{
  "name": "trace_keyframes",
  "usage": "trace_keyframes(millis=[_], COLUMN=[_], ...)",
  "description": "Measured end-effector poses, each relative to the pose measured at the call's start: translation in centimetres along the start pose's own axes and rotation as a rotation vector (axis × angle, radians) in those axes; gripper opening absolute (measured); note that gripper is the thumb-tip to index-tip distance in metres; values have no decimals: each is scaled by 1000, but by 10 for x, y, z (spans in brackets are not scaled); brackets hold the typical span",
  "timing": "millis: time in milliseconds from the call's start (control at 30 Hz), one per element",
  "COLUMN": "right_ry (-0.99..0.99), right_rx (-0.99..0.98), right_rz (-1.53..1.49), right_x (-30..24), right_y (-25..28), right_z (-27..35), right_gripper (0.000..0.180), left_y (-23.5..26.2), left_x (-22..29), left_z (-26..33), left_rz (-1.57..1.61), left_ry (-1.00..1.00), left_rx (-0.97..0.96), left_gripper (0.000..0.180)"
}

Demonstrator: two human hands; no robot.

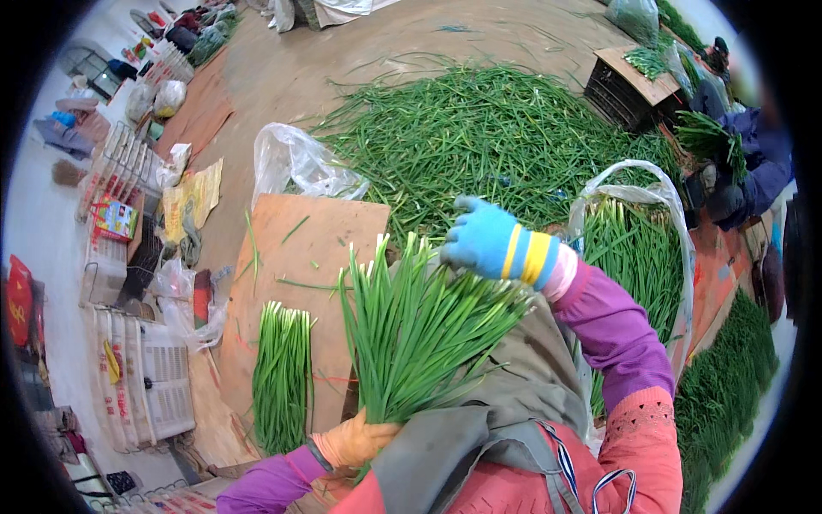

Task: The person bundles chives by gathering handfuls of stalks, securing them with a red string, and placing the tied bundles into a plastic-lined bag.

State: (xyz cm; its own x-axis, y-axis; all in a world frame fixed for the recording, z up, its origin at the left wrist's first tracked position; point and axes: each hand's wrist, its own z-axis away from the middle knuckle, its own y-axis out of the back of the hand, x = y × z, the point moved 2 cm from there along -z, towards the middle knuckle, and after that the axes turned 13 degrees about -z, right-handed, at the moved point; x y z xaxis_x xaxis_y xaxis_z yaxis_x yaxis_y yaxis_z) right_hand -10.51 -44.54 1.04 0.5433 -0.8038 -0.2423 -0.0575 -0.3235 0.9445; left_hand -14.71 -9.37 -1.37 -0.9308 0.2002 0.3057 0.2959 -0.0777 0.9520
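Note:
My left hand, in an orange glove, is closed round the leafy lower part of a bunch of garlic chives. The bunch fans out over my lap, its pale cut ends away from me. Above the right part of those ends is my right hand, in a blue glove with yellow bands. Its fingers are curled, and whatever they may hold is hidden. Left of the held bunch, a neat bundle of chives lies on a brown board with a few stray leaves.
A wide heap of loose chives covers the floor ahead. An open clear bag of chives stands at my right. Beyond it, another person holds greens beside a board-topped black crate. White crates stand at left.

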Motion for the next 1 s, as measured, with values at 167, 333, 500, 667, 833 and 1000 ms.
trace_keyframes(millis=[167,333,500,667,833,1000], right_ry=[-50,-896,-139,119,32,238], right_rx=[185,378,183,183,119,249], right_rz=[240,583,30,-281,-293,-239], right_x=[34,116,28,-25,-26,-31], right_y=[47,78,23,-35,-51,-41], right_z=[-4,48,-18,-32,-36,-34], right_gripper=[3,23,31,18,15,12], left_y=[3,10,4,4,7,7], left_x=[-5,-7,-8,-11,-8,-8], left_z=[-7,-14,-9,-8,-9,-10], left_rz=[123,323,419,301,298,277], left_ry=[30,108,218,51,67,44], left_rx=[57,135,147,150,133,131], left_gripper=[33,29,28,26,26,26])
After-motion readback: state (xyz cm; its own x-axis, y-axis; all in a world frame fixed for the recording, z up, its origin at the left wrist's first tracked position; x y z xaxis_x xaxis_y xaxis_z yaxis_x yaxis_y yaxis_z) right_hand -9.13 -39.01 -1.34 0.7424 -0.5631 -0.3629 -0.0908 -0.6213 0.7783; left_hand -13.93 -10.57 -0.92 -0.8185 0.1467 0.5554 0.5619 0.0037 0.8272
